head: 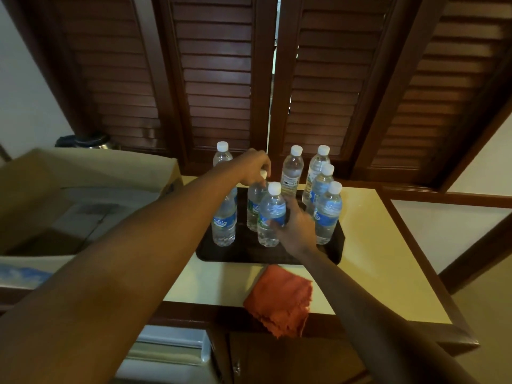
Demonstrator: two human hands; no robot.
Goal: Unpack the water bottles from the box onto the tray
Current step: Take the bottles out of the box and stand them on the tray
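A dark tray (238,254) lies on the cream counter with several clear water bottles standing upright on it. My right hand (295,224) wraps around the body of a front bottle (271,210) with a white cap and blue label. My left hand (256,167) grips the cap of a bottle (255,202) just behind it. Another bottle (224,221) stands at the tray's left, and more (328,213) stand in a row on the right. The open cardboard box (91,173) sits to the left, its inside mostly dark.
A folded orange cloth (279,297) lies at the counter's front edge, near the tray. Dark wooden louvred shutters (216,79) rise right behind the counter. A metal pot (94,142) sits behind the box. The counter (374,245) has bare surface right of the tray.
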